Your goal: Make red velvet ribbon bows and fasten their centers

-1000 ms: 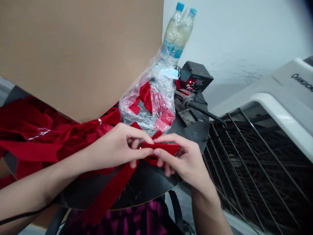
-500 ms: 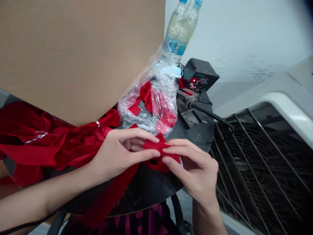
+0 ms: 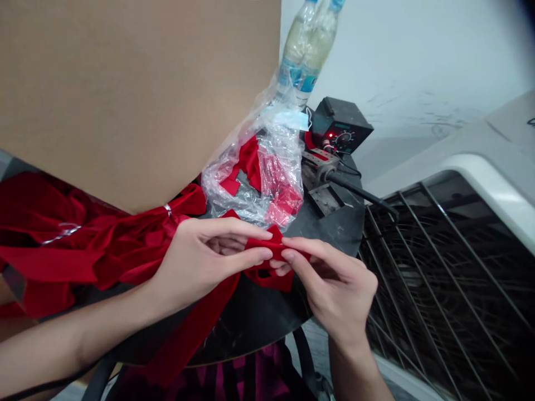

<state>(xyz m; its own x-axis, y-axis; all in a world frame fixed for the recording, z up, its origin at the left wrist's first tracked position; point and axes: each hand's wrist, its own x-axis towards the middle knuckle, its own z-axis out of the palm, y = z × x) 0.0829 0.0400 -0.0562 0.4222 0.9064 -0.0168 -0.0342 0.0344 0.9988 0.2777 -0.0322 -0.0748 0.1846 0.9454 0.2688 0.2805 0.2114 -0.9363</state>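
A short strip of red velvet ribbon (image 3: pixel 267 246) is pinched between the fingertips of my left hand (image 3: pixel 209 250) and my right hand (image 3: pixel 332 284). Its looped, bow-like lower part (image 3: pixel 267 277) hangs beneath my fingers. My left wrist lies against a large red velvet bow (image 3: pixel 83 234), bound with silver wire (image 3: pixel 168 209). One long ribbon tail (image 3: pixel 194 328) runs down across the dark round tabletop (image 3: pixel 254 317). Just beyond my hands, a clear plastic bag (image 3: pixel 278 161) holds red ribbon pieces (image 3: pixel 246 164).
A brown cardboard sheet (image 3: pixel 125 94) blocks the upper left. Behind the bag stand two plastic bottles (image 3: pixel 307 47) and a black soldering station (image 3: pixel 340 125) with a lit red light. A metal stand (image 3: pixel 321 184) sits on the table. A fan grille (image 3: pixel 438 295) fills the right.
My right hand has moved closer to my left, and the ribbon strip is now folded tighter between my fingertips. The view has shifted slightly.
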